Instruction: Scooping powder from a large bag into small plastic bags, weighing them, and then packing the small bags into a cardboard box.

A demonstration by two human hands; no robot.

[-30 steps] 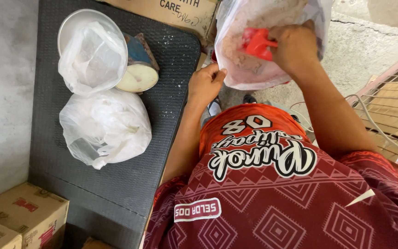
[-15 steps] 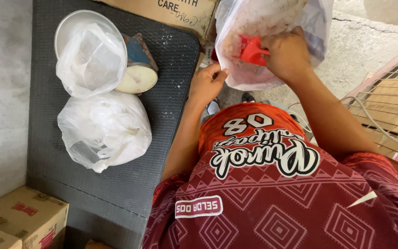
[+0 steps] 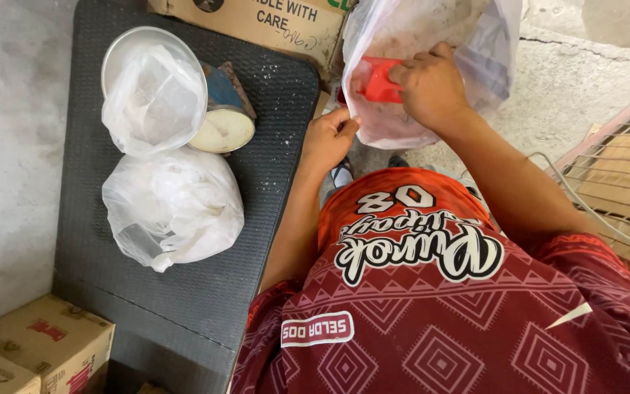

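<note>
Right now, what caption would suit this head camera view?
Right hand dips a red plastic scoop into a clear plastic bag whose edge the left hand holds.

Three plastic bags (image 3: 171, 211), one scoop (image 3: 380, 82)

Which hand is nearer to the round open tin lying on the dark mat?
Left. The left hand pinches the clear plastic bag's edge just right of the tin; the right hand is farther right, inside the bag.

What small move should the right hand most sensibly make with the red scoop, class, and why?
Probably draw the red scoop up and out of the large clear bag. The right hand grips it down inside the bag among the pale powdery contents, while the left hand pinches the bag's edge, holding its mouth open.
</note>
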